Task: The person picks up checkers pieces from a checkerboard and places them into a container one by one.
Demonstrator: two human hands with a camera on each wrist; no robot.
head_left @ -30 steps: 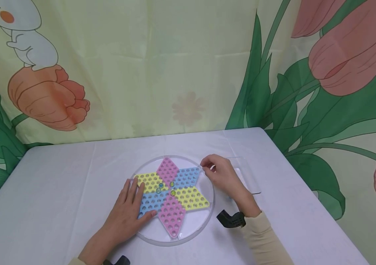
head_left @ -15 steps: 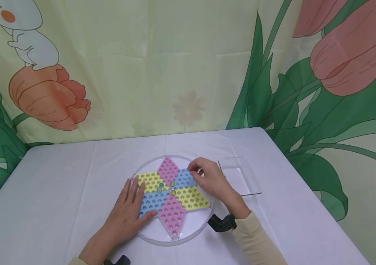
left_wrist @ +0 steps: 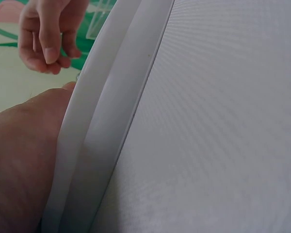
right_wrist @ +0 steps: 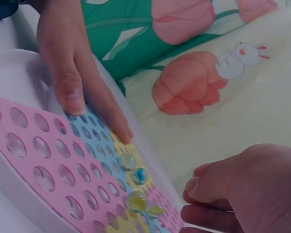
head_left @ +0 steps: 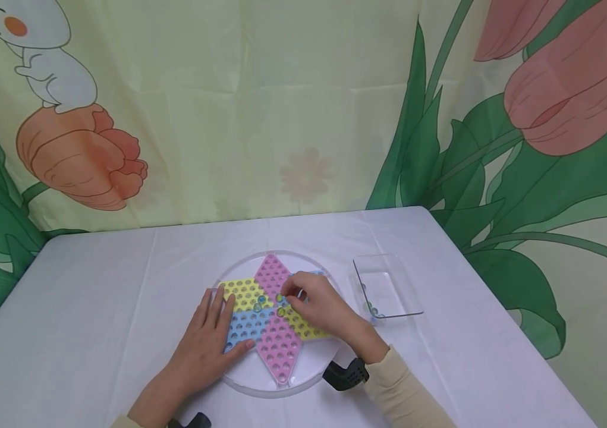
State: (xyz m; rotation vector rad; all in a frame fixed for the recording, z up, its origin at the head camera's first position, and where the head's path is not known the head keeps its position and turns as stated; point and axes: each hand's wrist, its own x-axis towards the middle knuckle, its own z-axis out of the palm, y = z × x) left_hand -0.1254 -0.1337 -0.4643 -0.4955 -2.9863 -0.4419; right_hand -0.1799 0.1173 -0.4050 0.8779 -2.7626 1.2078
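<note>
Board (head_left: 276,324): the star-shaped peg board sits in a round clear tray (head_left: 244,380) at the centre of the desk (head_left: 94,297), near the person's edge. Marbles (head_left: 260,303) occupy holes at the board's centre.

Change: one second ago the right hand (head_left: 316,309) was off the board at its 2 o'clock side, over the clear box (head_left: 389,285). It has since travelled toward 9 o'clock and now hangs over the board's centre, fingertips bunched and pointing down just beside the seated marbles. The box is now uncovered and shows a few marbles (head_left: 371,309) at its near end. Judged from this, the hand is carrying a marble from box to board and is at the placing stage. The left hand (head_left: 204,345) has not moved.

Grip state: the right fingers are curled together as in a pinch; no view shows a marble between them, so the contents cannot be confirmed. The left hand lies flat, fingers straight, pressing the board's 8 o'clock blue point and the tray rim.

View differences: the right wrist view shows four marbles (right_wrist: 136,187) seated in holes and the left fingertips (right_wrist: 75,102) on the blue area, which the head view shows only coarsely. The left wrist view shows the tray rim (left_wrist: 106,121) edge-on and the right hand (left_wrist: 48,34) bunched above it; the board surface is hidden there.
</note>
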